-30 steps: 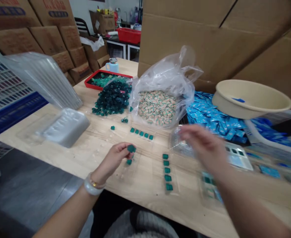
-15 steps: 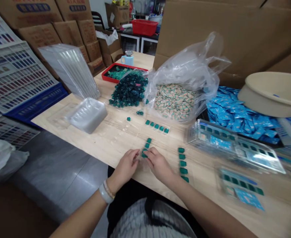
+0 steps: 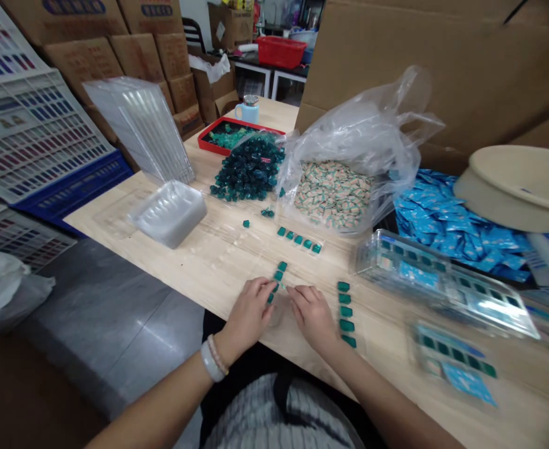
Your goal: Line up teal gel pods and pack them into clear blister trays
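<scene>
Touching teal pods (image 3: 276, 280) w/ L hand (image 3: 246, 315), half-open; R hand (image 3: 312, 318) half-open just beside, nothing held

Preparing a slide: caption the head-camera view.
Left hand and right hand meet at a row of green gel pods on a light wood table.

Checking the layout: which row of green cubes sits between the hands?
The row at the left hand's fingertips; another lies right of the right hand, a third up by the plastic bag.
</scene>
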Tool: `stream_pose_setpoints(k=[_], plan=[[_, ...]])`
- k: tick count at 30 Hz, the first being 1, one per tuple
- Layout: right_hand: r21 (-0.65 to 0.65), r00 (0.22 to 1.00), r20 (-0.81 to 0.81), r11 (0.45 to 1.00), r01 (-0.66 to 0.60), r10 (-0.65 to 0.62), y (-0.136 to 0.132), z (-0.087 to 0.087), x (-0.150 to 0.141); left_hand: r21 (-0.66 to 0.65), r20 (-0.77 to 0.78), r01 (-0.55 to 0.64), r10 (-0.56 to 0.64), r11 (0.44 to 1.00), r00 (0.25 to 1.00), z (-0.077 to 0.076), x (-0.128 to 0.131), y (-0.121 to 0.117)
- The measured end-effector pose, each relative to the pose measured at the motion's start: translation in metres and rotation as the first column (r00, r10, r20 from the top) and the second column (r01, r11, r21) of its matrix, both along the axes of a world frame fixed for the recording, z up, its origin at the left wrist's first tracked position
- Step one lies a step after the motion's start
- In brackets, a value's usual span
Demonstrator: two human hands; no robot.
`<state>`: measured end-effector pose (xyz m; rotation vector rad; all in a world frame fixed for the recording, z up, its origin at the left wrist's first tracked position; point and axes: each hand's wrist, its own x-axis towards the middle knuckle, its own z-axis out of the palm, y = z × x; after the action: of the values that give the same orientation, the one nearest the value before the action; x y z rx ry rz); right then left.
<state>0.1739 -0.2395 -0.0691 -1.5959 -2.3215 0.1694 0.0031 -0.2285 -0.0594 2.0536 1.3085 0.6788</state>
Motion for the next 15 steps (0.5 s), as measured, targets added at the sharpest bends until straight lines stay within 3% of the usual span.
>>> stream_pose_setpoints(k=[6, 12, 15], plan=[[-0.096, 0.97, 0.239, 0.995, -0.028, 0.05, 0.019, 0.001, -0.012, 0.003, -0.073, 0.025, -0.024, 1.0, 0.997, -0.005, 0.016, 0.012], [-0.188, 0.94, 0.318, 0.963, 0.191, -0.125, 0.039, 0.008, -0.029, -0.012, -0.007, 0.039, -0.039, 0.999, 0.999, -0.009, 0.011, 0.008], [-0.239, 0.94, 0.322, 0.952, 0.191, -0.108, 0.043, 0.006, -0.039, 0.016, 0.013, 0.048, -0.048, 0.999, 0.999, 0.0, 0.003, 0.034]])
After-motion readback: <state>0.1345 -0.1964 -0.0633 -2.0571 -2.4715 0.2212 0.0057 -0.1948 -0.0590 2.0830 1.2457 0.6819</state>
